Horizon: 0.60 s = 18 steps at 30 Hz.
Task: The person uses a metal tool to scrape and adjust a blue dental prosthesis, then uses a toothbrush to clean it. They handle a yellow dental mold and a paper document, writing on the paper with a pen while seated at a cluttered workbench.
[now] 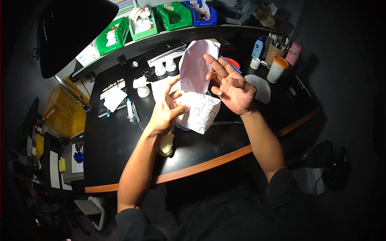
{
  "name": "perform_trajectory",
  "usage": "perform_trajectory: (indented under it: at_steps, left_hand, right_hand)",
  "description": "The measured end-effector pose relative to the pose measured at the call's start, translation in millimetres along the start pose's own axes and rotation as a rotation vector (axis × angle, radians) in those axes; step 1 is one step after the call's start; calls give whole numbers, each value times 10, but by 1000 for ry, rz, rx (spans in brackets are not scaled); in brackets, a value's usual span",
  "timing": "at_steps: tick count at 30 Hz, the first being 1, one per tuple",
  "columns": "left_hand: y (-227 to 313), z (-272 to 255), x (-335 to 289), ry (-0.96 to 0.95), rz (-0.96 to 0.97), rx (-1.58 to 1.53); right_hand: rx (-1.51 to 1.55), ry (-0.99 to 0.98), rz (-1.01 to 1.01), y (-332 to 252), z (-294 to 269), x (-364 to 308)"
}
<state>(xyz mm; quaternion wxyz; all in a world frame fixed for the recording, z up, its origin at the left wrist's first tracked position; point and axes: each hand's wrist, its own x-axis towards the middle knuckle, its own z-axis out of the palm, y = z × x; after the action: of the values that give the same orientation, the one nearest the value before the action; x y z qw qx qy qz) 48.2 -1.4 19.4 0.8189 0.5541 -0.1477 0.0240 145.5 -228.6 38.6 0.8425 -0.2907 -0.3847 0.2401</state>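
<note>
My left hand (165, 114) pinches a white paper packet (200, 112) with print on it, thumb on its front and fingers behind. A pale, pinkish paper flap (195, 66) stands up above the printed part. My right hand (237, 90) is open at the right side of that flap, fingers spread and palm partly turned up. Its raised fingertips overlap the flap's edge; whether they touch it I cannot tell. What the packet contains, if anything, is hidden. Beneath my left wrist a pale yellow lump (165, 145) lies on the black table (116, 160).
Small white bottles (160, 69) stand behind my left hand. A syringe (130, 110) and tweezers (137, 116) lie left. An orange-lidded cup (277, 70) and a tool basket (275, 52) stand right. Green bins (174, 16) line the back shelf; a black lamp (72, 36) overhangs the left.
</note>
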Motion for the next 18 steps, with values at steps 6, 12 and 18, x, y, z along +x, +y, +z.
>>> perform_trajectory:
  at_steps: [6, 12, 18]
  left_hand:
    - [-54, -34, 11, -24, 15, -79]
    - [12, -67, 7, -33, -32, -120]
    - [49, -39, -6, -35, -44, -224]
  right_hand:
    - [-78, 67, 5, 15, 73, 17]
    - [-111, 43, 19, -13, 13, 46]
    - [-166, 89, 66, -7, 133, 32]
